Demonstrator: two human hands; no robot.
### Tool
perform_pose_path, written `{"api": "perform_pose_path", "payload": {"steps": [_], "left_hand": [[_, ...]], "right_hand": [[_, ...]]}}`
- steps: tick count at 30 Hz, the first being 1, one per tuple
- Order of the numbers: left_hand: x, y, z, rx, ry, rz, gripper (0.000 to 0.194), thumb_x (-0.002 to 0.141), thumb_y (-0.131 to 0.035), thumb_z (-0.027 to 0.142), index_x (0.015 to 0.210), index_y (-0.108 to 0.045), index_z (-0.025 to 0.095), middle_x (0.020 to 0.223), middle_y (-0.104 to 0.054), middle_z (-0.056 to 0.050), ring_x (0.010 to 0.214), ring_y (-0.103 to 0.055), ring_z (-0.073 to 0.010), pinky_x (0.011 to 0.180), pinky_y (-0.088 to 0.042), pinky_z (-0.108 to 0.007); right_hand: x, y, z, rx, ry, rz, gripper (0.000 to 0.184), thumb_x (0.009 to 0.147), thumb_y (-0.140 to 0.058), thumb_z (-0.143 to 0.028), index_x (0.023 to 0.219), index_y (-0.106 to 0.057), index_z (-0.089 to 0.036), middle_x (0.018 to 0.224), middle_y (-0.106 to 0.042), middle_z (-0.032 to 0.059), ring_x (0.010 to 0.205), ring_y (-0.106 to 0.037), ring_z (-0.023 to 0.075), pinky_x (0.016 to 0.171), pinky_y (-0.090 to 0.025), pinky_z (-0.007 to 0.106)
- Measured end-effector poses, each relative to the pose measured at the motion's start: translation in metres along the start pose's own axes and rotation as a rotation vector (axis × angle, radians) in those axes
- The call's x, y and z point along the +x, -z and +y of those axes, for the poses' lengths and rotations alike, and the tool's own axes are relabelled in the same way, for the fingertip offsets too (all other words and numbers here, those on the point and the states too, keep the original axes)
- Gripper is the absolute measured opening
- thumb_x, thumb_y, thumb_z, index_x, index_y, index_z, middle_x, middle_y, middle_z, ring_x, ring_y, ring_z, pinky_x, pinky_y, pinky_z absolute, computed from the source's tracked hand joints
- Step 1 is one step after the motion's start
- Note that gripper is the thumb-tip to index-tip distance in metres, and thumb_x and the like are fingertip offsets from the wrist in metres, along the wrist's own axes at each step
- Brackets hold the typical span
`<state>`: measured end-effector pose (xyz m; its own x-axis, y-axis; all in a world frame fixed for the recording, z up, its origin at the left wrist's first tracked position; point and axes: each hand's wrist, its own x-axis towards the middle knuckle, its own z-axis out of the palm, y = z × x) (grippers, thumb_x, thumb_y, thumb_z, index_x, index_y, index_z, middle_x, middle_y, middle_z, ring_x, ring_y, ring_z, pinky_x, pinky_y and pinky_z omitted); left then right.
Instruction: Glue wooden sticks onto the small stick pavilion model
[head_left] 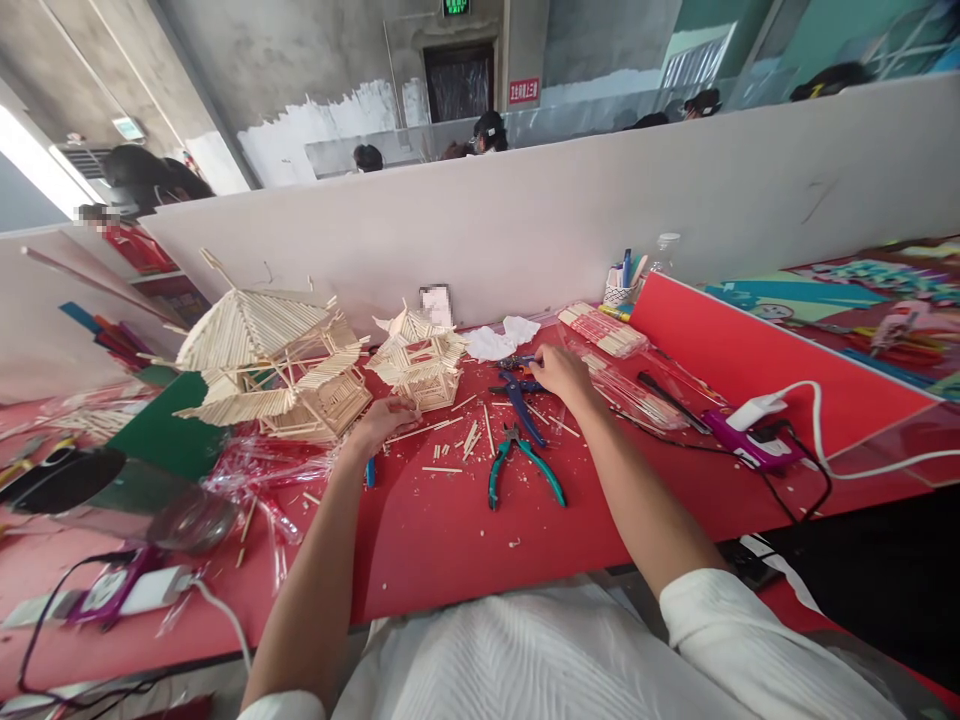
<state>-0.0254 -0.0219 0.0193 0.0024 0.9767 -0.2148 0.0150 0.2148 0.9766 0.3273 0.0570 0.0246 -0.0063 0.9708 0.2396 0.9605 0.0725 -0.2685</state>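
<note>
At the lower left corner of a small pavilion model (pixel 424 365) built of thin wooden sticks, my left hand (pixel 386 420) has its fingers bent in against the base. My right hand (pixel 561 372) is closed in a pinch beside a dark blue hand tool (pixel 521 405); what sits between the fingertips is hidden or too small to name. Green-handled cutting pliers (pixel 517 465) lie with jaws toward the back, in front of the blue tool. Cut stick pieces (pixel 471 440) are scattered between my hands. A larger stick pavilion (pixel 277 365) stands left of the small one.
Packs of wooden sticks (pixel 604 330) and a white tissue (pixel 502 338) lie toward the back. A red board (pixel 772 370) and purple power strip (pixel 750 440) are at right. Plastic wrapping (pixel 262 470) and a clear jar (pixel 142 505) are at left. A white partition (pixel 540 220) runs behind.
</note>
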Motion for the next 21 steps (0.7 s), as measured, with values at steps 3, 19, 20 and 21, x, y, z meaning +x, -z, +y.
{"api": "perform_pose_path", "payload": {"steps": [3, 19, 20, 21], "left_hand": [[0.003, 0.001, -0.002, 0.012, 0.015, 0.006, 0.031, 0.058, -0.093, 0.017, 0.078, -0.069, 0.011, 0.076, -0.073, -0.006, 0.074, -0.072, -0.0155, 0.078, -0.058, -0.027], [-0.002, -0.001, 0.002, 0.073, 0.063, 0.004, 0.026, 0.062, -0.091, 0.024, 0.068, -0.068, 0.013, 0.067, -0.069, -0.003, 0.064, -0.063, -0.0115, 0.071, -0.053, -0.023], [-0.003, -0.002, 0.003, 0.088, 0.059, 0.002, 0.026, 0.062, -0.091, 0.025, 0.067, -0.068, 0.013, 0.067, -0.069, -0.003, 0.064, -0.063, -0.0116, 0.069, -0.052, -0.022], [-0.003, -0.002, 0.003, 0.104, 0.055, -0.001, 0.027, 0.062, -0.091, 0.026, 0.066, -0.067, 0.013, 0.066, -0.069, -0.003, 0.064, -0.062, -0.0119, 0.068, -0.052, -0.022]], "right_hand": [[0.005, -0.008, 0.009, -0.025, -0.058, 0.001, 0.032, 0.097, -0.055, -0.041, 0.113, -0.067, -0.016, 0.110, -0.073, 0.0179, 0.106, -0.068, 0.0306, 0.084, -0.049, 0.036], [0.017, -0.011, 0.028, 0.215, -0.058, -0.051, 0.036, 0.103, -0.041, -0.037, 0.127, -0.050, -0.011, 0.117, -0.070, 0.0214, 0.107, -0.068, 0.0314, 0.089, -0.048, 0.038], [0.017, -0.008, 0.031, 0.318, -0.019, -0.039, 0.034, 0.102, -0.042, -0.036, 0.127, -0.049, -0.013, 0.112, -0.071, 0.0188, 0.100, -0.069, 0.0288, 0.089, -0.049, 0.038], [0.017, -0.004, 0.034, 0.433, 0.034, -0.032, 0.033, 0.102, -0.043, -0.036, 0.126, -0.048, -0.014, 0.107, -0.072, 0.0161, 0.094, -0.069, 0.0262, 0.088, -0.050, 0.037]]}}
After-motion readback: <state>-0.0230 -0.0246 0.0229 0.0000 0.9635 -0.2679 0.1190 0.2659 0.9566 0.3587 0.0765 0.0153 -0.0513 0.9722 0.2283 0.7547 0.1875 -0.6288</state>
